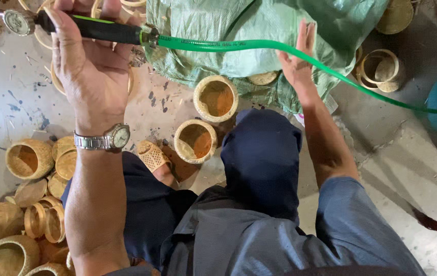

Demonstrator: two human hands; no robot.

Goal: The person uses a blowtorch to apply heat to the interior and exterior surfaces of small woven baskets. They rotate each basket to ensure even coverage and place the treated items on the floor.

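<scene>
Left hand (88,61) gripped black tool handle (96,29), fingers curled round it | green hose (259,46) ran rightward from fingers | right hand (299,59) lay flat on green sack (239,30), fingers spread | two woven baskets (215,98) stood below right fingers on floor (9,97).

A black-handled spray tool (96,28) with green hose (259,46) lies level over a green woven sack (259,30)

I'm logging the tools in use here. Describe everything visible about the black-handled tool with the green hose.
The black-handled tool lies level across the top of the view, gripped in the left hand. It has a green stripe along the grip, a round gauge-like metal head at its left end and a metal coupling at its right, where a translucent green hose runs on rightward over the green woven sack.
</scene>
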